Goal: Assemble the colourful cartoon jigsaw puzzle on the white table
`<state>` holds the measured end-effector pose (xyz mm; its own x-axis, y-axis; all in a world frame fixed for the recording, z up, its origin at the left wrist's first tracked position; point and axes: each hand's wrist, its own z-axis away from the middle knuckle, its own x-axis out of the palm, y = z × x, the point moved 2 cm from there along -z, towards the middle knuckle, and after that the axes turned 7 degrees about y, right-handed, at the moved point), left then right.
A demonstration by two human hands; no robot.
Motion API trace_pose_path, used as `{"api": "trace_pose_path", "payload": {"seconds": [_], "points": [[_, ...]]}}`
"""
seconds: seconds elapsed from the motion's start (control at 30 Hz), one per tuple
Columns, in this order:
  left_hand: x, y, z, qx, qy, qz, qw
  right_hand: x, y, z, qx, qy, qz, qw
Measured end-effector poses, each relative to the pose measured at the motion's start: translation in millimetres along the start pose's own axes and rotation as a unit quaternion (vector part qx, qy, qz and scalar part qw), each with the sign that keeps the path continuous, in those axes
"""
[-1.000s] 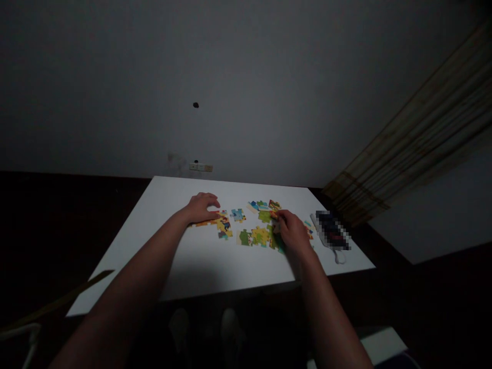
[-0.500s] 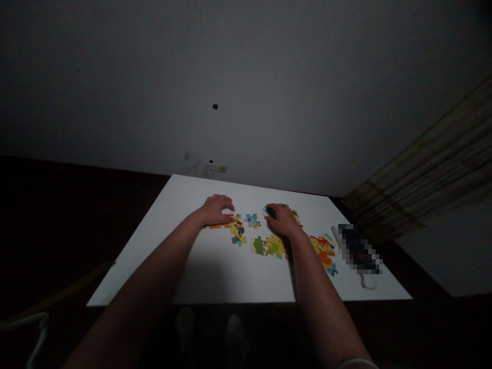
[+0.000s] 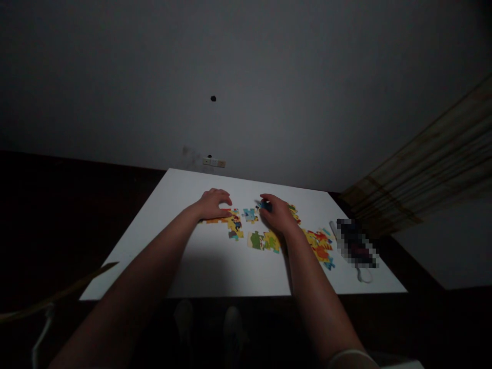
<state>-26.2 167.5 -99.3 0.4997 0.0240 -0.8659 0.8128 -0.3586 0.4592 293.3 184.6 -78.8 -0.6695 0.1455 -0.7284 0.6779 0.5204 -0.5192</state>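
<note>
Right fingers (image 3: 268, 200) leftward, puzzle piece (image 3: 264, 206) beneath

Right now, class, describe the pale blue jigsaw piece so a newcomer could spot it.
On the white rectangular tabletop, find the scattered jigsaw pieces. Between the left hand and right hand lies a small pale blue piece; unlike the yellow pieces beside it, it is mostly blue.

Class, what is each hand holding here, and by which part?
The right hand holds a blue puzzle piece at its fingertips; whether the left hand holds anything cannot be told.
</note>
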Motion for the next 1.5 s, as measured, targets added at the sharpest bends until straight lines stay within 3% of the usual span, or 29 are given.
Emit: {"api": "trace_pose_path", "payload": {"seconds": [0.23, 0.37, 0.5, 0.7, 0.83, 1.1, 1.3, 1.5], "points": [[0.9, -0.9, -0.4, 0.002, 0.004, 0.007, 1.0, 18.2, -10.5, -1.8, 0.066, 0.022, -0.148, 0.986], [-0.2, 0.9, 0.2, 0.0, 0.004, 0.002, 1.0, 35.5, -22.8, 3.4, 0.059, -0.092, -0.216, 0.97], [-0.2, 0.5, -0.1, 0.001, 0.004, 0.004, 1.0, 35.1, -25.0, 7.9, 0.042, -0.176, -0.202, 0.963], [2.9, -2.5, -1.4, 0.005, 0.003, 0.007, 1.0, 18.7, -3.2, 5.4, 0.058, -0.169, -0.145, 0.973], [2.3, -1.2, -0.9, 0.0, 0.003, 0.008, 1.0, 15.6, 6.0, 5.4, 0.057, -0.163, -0.168, 0.97], [0.6, 2.3, 0.0, -0.001, 0.004, 0.002, 1.0, 25.8, -8.9, 2.2, 0.097, -0.118, -0.299, 0.942], [1.3, 1.8, -0.6, 0.002, 0.005, -0.003, 1.0, 29.2, -9.4, 0.5, 0.115, -0.038, -0.295, 0.948], [-0.5, 3.0, -0.4, 0.0, -0.005, -0.006, 1.0, 30.1, -8.4, -0.1, 0.147, -0.04, -0.344, 0.927]]}}
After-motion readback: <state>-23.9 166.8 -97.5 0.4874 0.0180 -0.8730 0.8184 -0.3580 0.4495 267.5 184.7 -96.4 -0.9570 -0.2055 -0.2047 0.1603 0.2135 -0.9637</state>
